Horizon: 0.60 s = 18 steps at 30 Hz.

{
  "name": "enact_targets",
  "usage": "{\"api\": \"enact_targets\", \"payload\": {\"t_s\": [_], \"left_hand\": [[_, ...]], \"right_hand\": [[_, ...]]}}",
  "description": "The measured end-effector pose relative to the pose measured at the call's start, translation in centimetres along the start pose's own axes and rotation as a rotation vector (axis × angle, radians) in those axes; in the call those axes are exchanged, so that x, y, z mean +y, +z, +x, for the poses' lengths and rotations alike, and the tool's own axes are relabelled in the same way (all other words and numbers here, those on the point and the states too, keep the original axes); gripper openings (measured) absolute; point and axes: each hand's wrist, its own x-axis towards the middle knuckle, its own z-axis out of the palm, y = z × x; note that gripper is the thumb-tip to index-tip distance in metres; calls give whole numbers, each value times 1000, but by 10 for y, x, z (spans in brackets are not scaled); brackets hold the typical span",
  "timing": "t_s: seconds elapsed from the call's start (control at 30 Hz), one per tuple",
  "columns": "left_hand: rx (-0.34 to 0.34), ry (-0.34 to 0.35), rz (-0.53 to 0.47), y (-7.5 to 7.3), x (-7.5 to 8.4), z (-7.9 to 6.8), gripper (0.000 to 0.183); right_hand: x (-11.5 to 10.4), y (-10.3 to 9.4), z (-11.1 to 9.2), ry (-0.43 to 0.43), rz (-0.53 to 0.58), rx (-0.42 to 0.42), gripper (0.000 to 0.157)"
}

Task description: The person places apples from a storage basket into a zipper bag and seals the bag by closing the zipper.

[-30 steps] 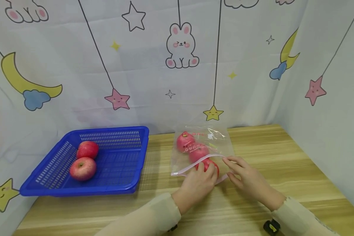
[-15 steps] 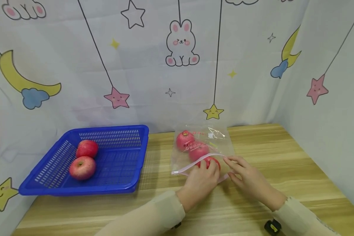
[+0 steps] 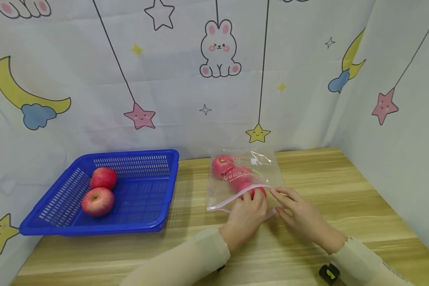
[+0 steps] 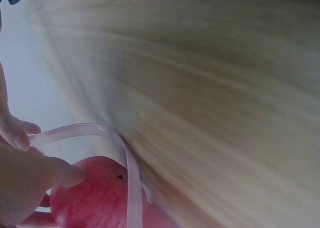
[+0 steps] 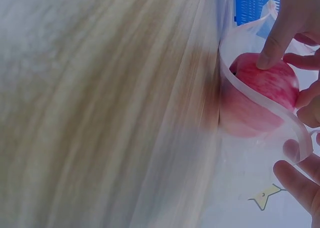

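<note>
A clear slider zip bag point(image 3: 217, 192) with a pink zip strip point(image 4: 134, 188) lies on the table, its mouth toward me. Inside, farther from the mouth, are two red apples: one at the back point(image 3: 222, 167) and one in the middle point(image 3: 238, 177). My left hand point(image 3: 246, 218) reaches into the mouth and grips a third apple point(image 5: 270, 81), thumb and fingers on opposite sides of it. At the mouth's right end, my right hand point(image 3: 304, 218) pinches the bag's edge between fingers and thumb, holding the mouth apart. The left hand hides part of the held apple in the head view.
Left of the bag stands a blue plastic basket point(image 3: 169, 190) holding two apples point(image 3: 98, 201). A patterned white cloth point(image 3: 178, 91) hangs behind the wooden table point(image 3: 318, 174). Near the right sleeve is a small black object point(image 3: 329, 274).
My left hand has moved slightly forward and right, and the gripped apple now sits deeper in the bag. The right hand keeps its hold on the edge.
</note>
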Motion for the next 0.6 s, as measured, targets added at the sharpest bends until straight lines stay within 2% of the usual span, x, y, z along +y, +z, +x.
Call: {"api": "enact_targets", "payload": {"t_s": [0.13, 0.27, 0.4, 0.6], "left_hand": [[8, -1, 16, 3, 3, 1, 23], [-13, 7, 17, 4, 4, 1, 22], [-70, 9, -3, 3, 4, 2, 20], [-176, 3, -46, 0, 4, 3, 22]], "right_hand": [[0, 0, 0, -8, 7, 5, 40], [0, 1, 1, -16, 13, 11, 53], [0, 1, 1, -22, 10, 26, 54], [1, 2, 2, -25, 12, 37, 47]]}}
